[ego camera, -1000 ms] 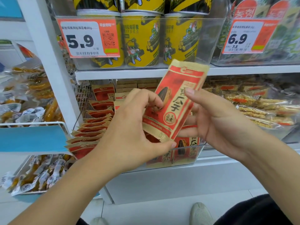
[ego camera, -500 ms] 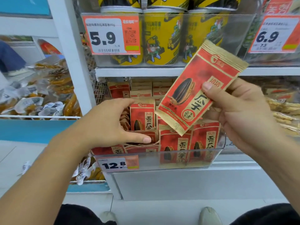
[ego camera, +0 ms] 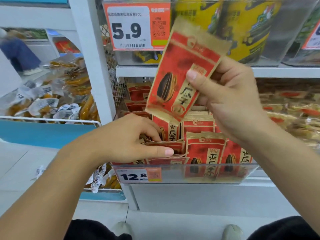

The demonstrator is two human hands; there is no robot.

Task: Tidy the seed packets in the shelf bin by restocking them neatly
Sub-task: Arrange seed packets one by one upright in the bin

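The head camera looks down on a clear shelf bin [ego camera: 225, 172] stocked with red and tan seed packets [ego camera: 206, 149]. The right hand [ego camera: 230, 101] holds one seed packet [ego camera: 180, 66] up above the bin, tilted with its top edge leaning to the right. The thumb [ego camera: 195, 80] lies across the printed front of this packet, near its right edge, and the other fingers curl behind it, so the packet is pinched between thumb and fingers. Its lower corner hangs just above the standing packets in the bin, in front of them.

The left hand [ego camera: 124, 142] reaches into the left part of the bin. Its fingers are bent down among the slumped packets [ego camera: 166, 146] there, touching their upper edges, and its thumb stretches along the front of them; whether it truly grips one cannot be told.

On the bin's front sits a price label [ego camera: 138, 175] reading 12.8. Above, another label [ego camera: 136, 26] reads 5.9, beside yellow tubs [ego camera: 245, 28].
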